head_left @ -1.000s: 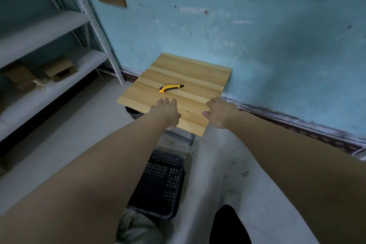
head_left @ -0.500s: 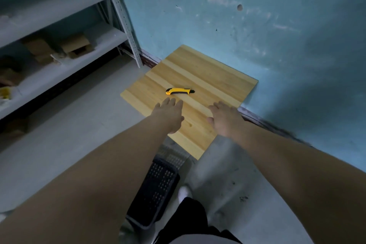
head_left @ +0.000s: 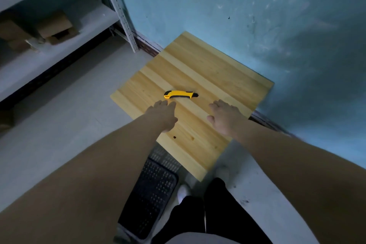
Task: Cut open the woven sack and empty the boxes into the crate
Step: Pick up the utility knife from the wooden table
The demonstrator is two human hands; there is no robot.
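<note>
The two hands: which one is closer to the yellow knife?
The left hand: its fingertips almost reach the handle end of the yellow knife, while the right hand is clearly apart from it, over the wooden tabletop.

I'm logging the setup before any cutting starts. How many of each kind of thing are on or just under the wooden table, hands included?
yellow-and-black utility knife: 1
black perforated plastic crate: 1
light wooden tabletop: 1
bare hands, left hand and right hand: 2
Total: 5
</note>
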